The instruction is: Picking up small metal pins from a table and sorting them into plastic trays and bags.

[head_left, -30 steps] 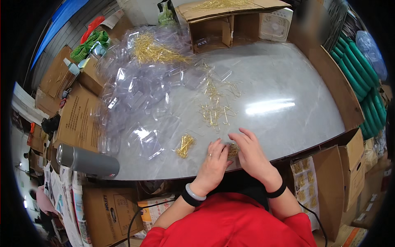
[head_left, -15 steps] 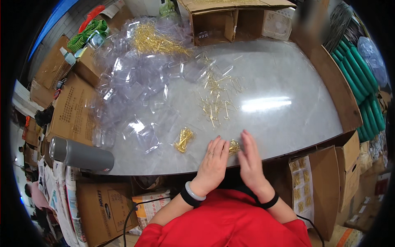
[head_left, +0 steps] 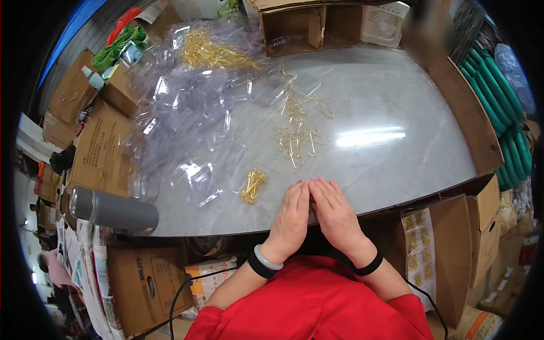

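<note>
My left hand (head_left: pixel 290 216) and my right hand (head_left: pixel 338 216) are cupped together at the front edge of the grey table, fingers straight and side by side. Between the palms they press a small bundle of gold wire hooks, almost wholly hidden now. Just left of my left hand lies another gathered bundle of gold hooks (head_left: pixel 253 186). Beyond my fingertips, loose gold hooks (head_left: pixel 296 127) are scattered in a strip. Farther back on the left, a large tangle of gold hooks (head_left: pixel 212 51) rests on a heap of clear plastic packages (head_left: pixel 190 105).
A grey bottle (head_left: pixel 116 209) lies at the table's left front. An open cardboard box (head_left: pixel 292 31) and a small white fan (head_left: pixel 381 25) stand at the back. Cardboard (head_left: pixel 464 107) borders the right side. Below right, a box holds a sheet with gold bundles (head_left: pixel 418 246).
My right hand has come down and left against my left hand. The hook bundle that showed between them is now covered. The view has shifted slightly.
</note>
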